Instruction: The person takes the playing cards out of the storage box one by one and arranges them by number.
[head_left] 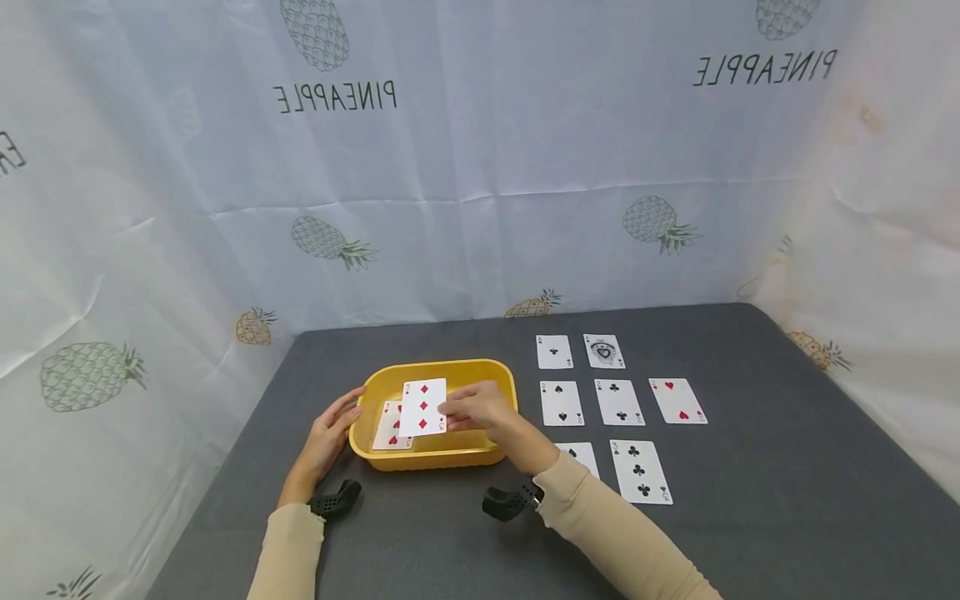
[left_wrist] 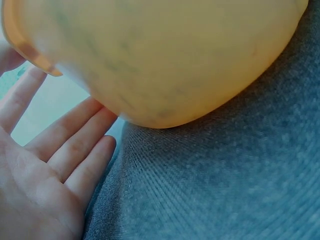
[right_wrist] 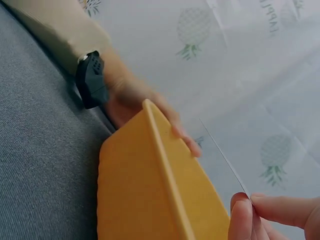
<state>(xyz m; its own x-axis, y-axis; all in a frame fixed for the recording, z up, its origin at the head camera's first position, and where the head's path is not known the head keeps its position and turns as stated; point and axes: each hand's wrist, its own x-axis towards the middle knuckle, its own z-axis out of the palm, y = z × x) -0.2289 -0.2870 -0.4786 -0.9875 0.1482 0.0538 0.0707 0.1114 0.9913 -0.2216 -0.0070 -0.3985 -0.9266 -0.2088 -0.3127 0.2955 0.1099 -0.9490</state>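
Above a yellow plastic tub (head_left: pixel 450 460), my right hand (head_left: pixel 480 406) pinches a three of diamonds (head_left: pixel 423 407) between thumb and fingers. In the right wrist view that card (right_wrist: pixel 222 152) appears edge-on as a thin line. Beneath it, a hearts card (head_left: pixel 386 429) lies in the tub, partly covered by the held card. My left hand (head_left: pixel 327 433) rests against the tub's left end. The left wrist view shows its fingers (left_wrist: pixel 75 142) fairly straight, touching the outer wall below the rim.
Face-up cards lie in rows right of the tub, including an ace of spades (head_left: pixel 604 352), a two of hearts (head_left: pixel 678 401) and a three of clubs (head_left: pixel 641 472). My right forearm partly covers another card (head_left: pixel 581 454). A pineapple-print curtain (head_left: pixel 465 167) hangs behind the dark table (head_left: pixel 750 500).
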